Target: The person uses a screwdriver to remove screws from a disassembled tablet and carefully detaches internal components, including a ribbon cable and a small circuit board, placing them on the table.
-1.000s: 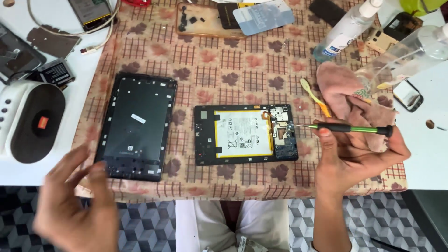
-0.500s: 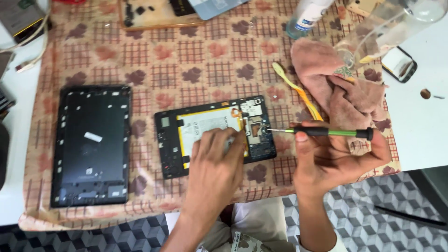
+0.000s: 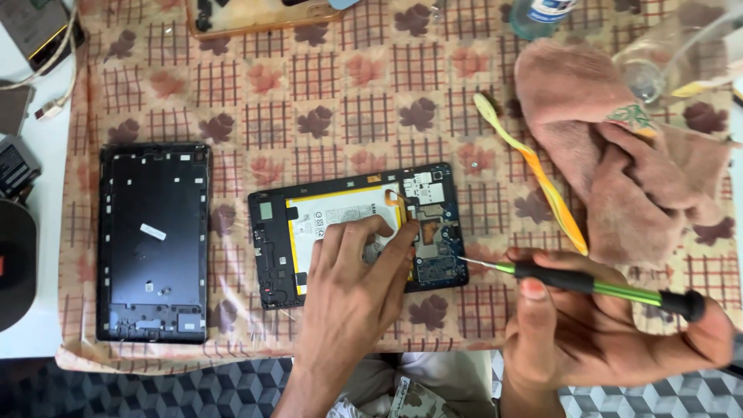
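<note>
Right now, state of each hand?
Left hand: open, fingers resting on the opened tablet, holding nothing.
Right hand: closed on the green screwdriver.

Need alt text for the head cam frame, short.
A left hand presses on the battery of an opened tablet on a patterned tablecloth, while the right hand holds a green-handled screwdriver at its edge. The removed back cover lies left; a pink cloth and toothbrush lie right.

The opened tablet (image 3: 356, 232) lies flat on the cloth, battery exposed; green-black screwdriver (image 3: 588, 282) points at it.
</note>
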